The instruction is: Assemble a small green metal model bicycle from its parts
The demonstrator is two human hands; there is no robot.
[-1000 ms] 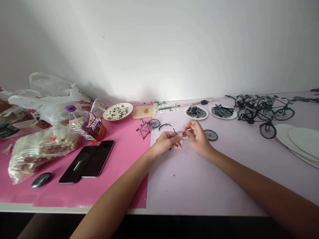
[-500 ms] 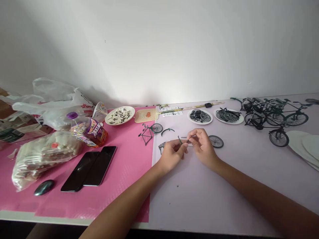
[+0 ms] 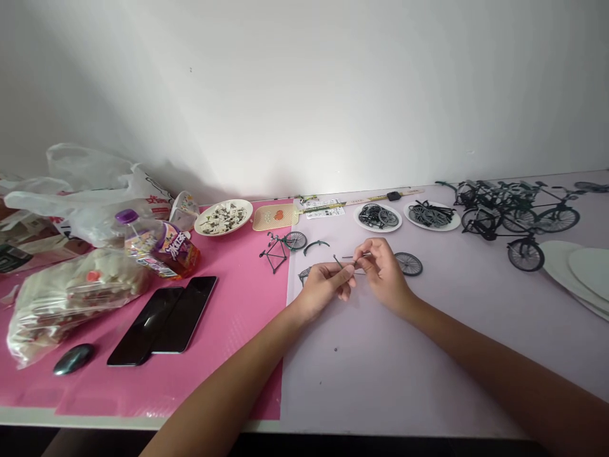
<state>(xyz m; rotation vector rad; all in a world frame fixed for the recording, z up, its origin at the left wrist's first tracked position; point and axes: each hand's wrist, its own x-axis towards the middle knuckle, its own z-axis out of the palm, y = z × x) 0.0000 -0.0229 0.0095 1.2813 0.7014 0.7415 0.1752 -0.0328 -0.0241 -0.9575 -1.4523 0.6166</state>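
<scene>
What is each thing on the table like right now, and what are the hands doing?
left hand: pinching a thin rod
right hand: pinching the same thin rod
loose wheel: lying flat beside the right hand
half-built bike frame: one wheel on
finished model bikes: standing upright
juice bottle: lying on its side, capped
two phones: screens dark

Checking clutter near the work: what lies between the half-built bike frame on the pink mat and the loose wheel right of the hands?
Head view: a curved mudguard, then both hands pinching thin rods.

Bottle label (image 3: 172,246) — print there, none legible
</scene>
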